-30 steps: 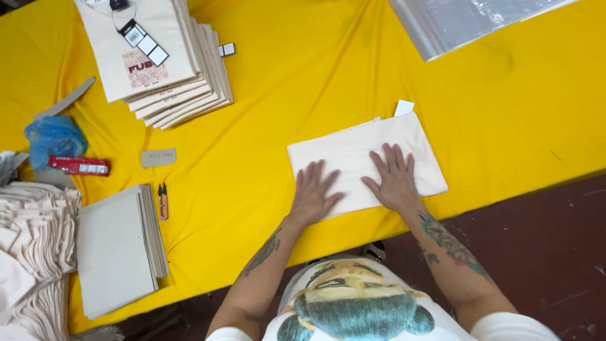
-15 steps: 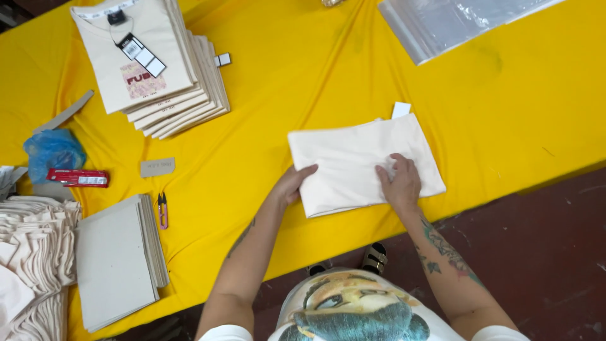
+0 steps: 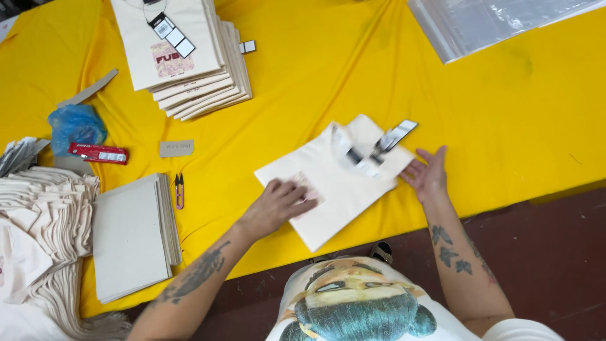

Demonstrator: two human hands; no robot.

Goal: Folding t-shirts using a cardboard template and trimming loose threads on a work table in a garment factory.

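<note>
Cream folded shirt (image 3: 334, 183) under left hand (image 3: 278, 205), beside right hand (image 3: 428, 175).

A table (image 3: 315, 82) under yellow cloth carries a folded shirt (image 3: 331, 183), a shirt stack (image 3: 189, 57), cardboard sheets (image 3: 132, 237), snips (image 3: 180, 189), a blue bag (image 3: 76, 123) (crumpled), and clear plastic bags (image 3: 492, 22).

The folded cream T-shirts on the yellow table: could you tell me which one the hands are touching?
The single folded T-shirt lying askew at the table's near edge, under the left hand and right hand; the others sit stacked at the far left.
</note>
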